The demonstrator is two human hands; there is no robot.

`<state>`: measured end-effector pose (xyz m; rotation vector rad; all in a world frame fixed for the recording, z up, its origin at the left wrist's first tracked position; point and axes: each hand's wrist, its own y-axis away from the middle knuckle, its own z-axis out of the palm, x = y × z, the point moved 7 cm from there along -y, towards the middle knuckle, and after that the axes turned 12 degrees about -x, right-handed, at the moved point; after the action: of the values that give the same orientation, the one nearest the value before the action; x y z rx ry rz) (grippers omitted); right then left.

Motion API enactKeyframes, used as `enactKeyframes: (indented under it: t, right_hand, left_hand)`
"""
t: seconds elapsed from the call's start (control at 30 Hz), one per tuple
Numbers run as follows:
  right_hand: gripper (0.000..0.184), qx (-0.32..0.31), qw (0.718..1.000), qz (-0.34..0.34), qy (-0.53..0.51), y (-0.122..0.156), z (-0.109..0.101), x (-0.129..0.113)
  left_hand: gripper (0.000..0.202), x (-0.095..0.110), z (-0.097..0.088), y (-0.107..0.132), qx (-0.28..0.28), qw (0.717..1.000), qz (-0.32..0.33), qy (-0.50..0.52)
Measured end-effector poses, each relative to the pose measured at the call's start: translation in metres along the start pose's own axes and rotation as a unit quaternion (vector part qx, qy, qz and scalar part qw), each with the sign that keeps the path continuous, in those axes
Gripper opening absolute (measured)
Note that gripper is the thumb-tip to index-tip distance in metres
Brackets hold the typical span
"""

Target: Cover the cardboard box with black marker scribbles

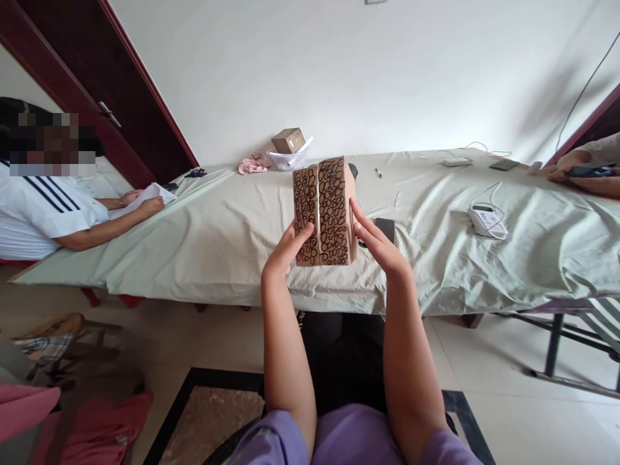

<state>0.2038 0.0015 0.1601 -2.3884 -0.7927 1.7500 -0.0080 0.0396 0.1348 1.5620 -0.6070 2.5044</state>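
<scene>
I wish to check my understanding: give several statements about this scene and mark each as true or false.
1. The left hand holds the patterned box. True.
2. The right hand is away from this box. False: the right hand touches its side.
3. A person at the left holds white paper. True.
4. The pink cloth lies right of the plastic container. False: the pink cloth lies left of the plastic container.
5. The table cover is pale green. True.

Single head-worn view, wide, facing forward and tilted down over cloth-covered table (pixel 217 226). Very near: wearer's purple top (pixel 358 433) at 6 o'clock. Table spans mid-frame, 9 to 3. Farther off: white wall (pixel 329 77) at 12, dark door (pixel 97 51) toward 10.
</scene>
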Motion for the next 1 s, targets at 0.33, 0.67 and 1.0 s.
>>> enactKeyframes:
  t: [0.33, 0.67, 1.0]
  right_hand:
    - [0.088, 0.179, 0.972, 0.135, -0.066, 0.011, -0.032, 0.027]
    - [0.064, 0.064, 0.985, 0.004, -0.158, 0.018, -0.036, 0.032]
    - [0.062, 0.081, 0.991, -0.011, -0.107, 0.007, -0.036, 0.050]
  left_hand:
    - [0.042, -0.051, 0.008, -0.023, 0.005, 0.993, -0.074, 0.089]
    - [0.095, -0.005, 0.034, -0.015, -0.090, 0.953, 0.057, -0.283]
    - [0.134, 0.001, 0.034, -0.010, -0.105, 0.911, 0.153, -0.369]
